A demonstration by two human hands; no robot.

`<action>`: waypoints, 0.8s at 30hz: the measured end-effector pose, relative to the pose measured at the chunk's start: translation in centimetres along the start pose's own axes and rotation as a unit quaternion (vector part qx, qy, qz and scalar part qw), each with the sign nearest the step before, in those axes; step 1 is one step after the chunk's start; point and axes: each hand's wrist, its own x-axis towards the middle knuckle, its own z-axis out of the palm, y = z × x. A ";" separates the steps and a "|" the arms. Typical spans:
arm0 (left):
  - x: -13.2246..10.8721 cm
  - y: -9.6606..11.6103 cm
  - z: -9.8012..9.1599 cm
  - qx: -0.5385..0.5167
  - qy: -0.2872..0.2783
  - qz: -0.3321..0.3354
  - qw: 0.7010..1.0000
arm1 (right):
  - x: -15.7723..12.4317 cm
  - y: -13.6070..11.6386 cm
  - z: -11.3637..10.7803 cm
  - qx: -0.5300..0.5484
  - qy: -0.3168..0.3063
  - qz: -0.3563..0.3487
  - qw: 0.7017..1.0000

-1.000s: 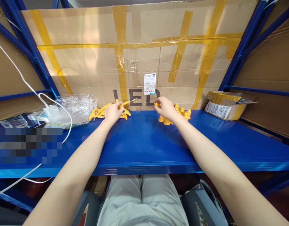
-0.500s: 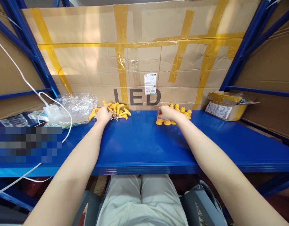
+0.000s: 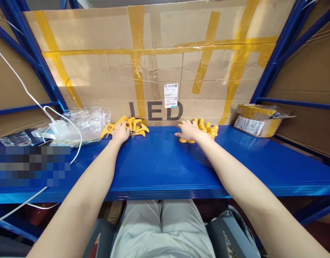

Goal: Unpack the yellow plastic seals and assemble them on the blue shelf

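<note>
My left hand [image 3: 120,133] rests on a loose pile of yellow curved, handle-like plastic pieces [image 3: 135,123] with thin metal chains among them. Its fingers look apart over the pile; their undersides are hidden. Over to the right, my right hand [image 3: 187,129] is spread palm-down above a cluster of small yellow cone-shaped pieces [image 3: 208,126] standing upright. That hand covers part of the cluster, and nothing shows in its fingers.
Behind the blue shelf [image 3: 165,161] stands a large taped cardboard sheet [image 3: 159,71]. Clear plastic wrap [image 3: 86,122] and a white cable [image 3: 76,129] lie at left. A small opened carton [image 3: 253,122] sits at right. Blue posts [image 3: 272,61] frame the sides.
My right hand has unfolded from a closed grip to spread fingers. My left hand has loosened and lowered; the yellow piece that stuck up beside it now lies on the pile.
</note>
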 end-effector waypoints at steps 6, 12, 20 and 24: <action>0.2 0.3 0.2 0.008 0.009 -0.014 1.000 | 0.7 0.4 0.9 -0.001 -0.088 0.037 0.995; 0.7 -0.3 1.1 -0.016 -0.041 -0.008 0.999 | 0.5 0.7 0.7 -0.004 -0.083 0.032 0.996; 0.2 -0.1 0.2 -0.019 0.007 -0.022 1.000 | -0.1 0.8 -0.4 -0.004 -0.031 0.026 0.999; -0.3 0.1 -0.6 -0.006 0.017 -0.046 0.999 | -0.5 0.5 -1.5 -0.028 0.010 0.052 0.998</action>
